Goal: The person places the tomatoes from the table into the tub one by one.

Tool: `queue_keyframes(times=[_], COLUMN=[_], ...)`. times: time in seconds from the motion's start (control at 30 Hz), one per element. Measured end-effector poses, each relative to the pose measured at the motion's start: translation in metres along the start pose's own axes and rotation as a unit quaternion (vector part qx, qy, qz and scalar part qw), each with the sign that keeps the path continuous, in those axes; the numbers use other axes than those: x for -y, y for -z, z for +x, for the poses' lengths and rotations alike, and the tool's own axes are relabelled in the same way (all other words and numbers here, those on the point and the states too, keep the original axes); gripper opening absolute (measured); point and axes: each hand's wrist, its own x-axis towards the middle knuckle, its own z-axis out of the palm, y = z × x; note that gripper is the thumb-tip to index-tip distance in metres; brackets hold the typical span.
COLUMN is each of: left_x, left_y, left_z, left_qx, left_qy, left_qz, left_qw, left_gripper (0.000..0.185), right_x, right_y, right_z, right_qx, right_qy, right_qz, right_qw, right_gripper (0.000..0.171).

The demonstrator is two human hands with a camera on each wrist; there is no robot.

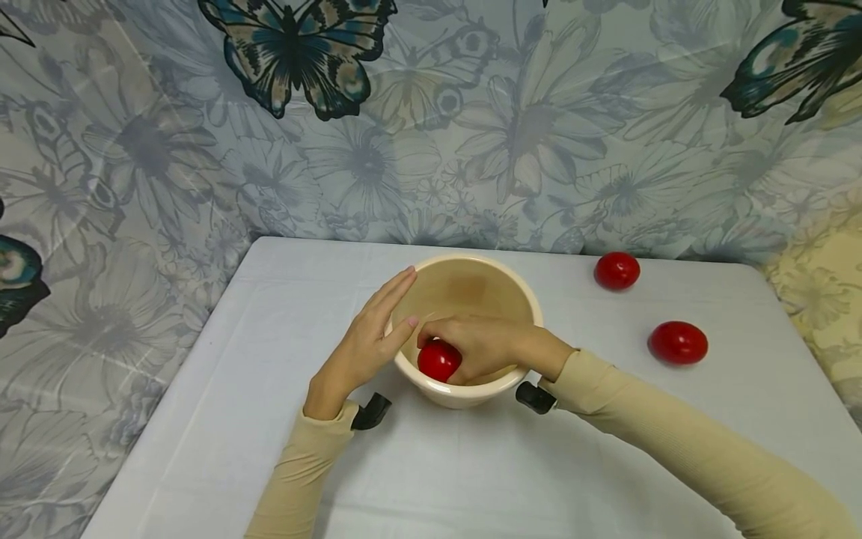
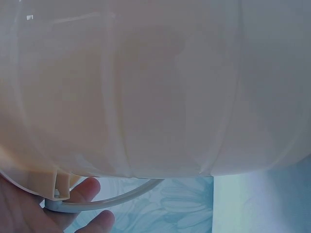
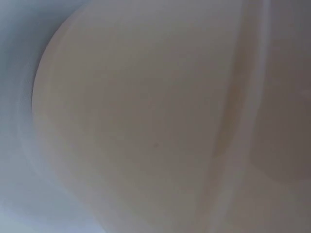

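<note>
A cream plastic bucket (image 1: 471,292) stands upright on the white-covered table. My right hand (image 1: 485,344) reaches over its right rim, fingers and thumb curled round a glossy red, tomato-like oval (image 1: 439,361) inside the bucket's mouth. Along the left rim rests my left hand (image 1: 367,337), its fingers straight and the thumb at the edge. In the left wrist view, fingertips (image 2: 87,189) show by the lug and the thin bucket handle (image 2: 116,200). Only the bucket's wall (image 3: 146,116) fills most of the right wrist view; the right hand is hidden there.
Two more glossy red ovals lie on the right of the table: one near the back edge (image 1: 616,270), the other closer (image 1: 678,343). The white tablecloth (image 1: 202,419) covers the table. Behind it hangs a fabric backdrop (image 1: 377,165) with flowers and butterflies.
</note>
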Motion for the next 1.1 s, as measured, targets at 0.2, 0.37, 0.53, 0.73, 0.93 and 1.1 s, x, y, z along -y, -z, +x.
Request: queue_keyframes(times=[0.2,0.37,0.53,0.73,0.93,1.1], left_x=[0.0004,0.0004,-0.0003,0.0,-0.0002,0.0002], left_y=[-0.0004,-0.0007,-0.0001,-0.0002,-0.0002,-0.0017], left_z=[0.001,0.0018,0.0018,0.001,0.0006,0.001], left_qx=[-0.001,-0.002,-0.001,0.0,-0.002,0.002], left_qy=[0.0,-0.003,0.0,0.001,0.006,0.012], left_qz=[0.003,0.003,0.004,-0.001,-0.003,-0.004], left_qw=[1.0,1.0,1.0,1.0,1.0,0.9999], left_gripper=[0.06,0.06,0.06,0.06,0.06,0.06], right_x=[0.0005,0.0001,-0.0024,-0.0029,-0.0019,-0.0014], right_y=[0.0002,0.0009,0.0003,0.0008,0.0037,0.0064], right_z=[-0.0012,-0.0013,-0.0005,-0.0002,-0.0015,-0.0052], right_qx=[0.016,0.025,0.021,0.007,-0.002,-0.008], right_qy=[-0.019,-0.024,-0.008,0.006,0.005,-0.015], right_qz=[0.01,0.018,0.034,0.053,0.063,0.077], right_qw=[1.0,0.999,0.999,0.999,0.998,0.997], right_gripper=[0.049,0.051,0.05,0.052,0.054,0.058])
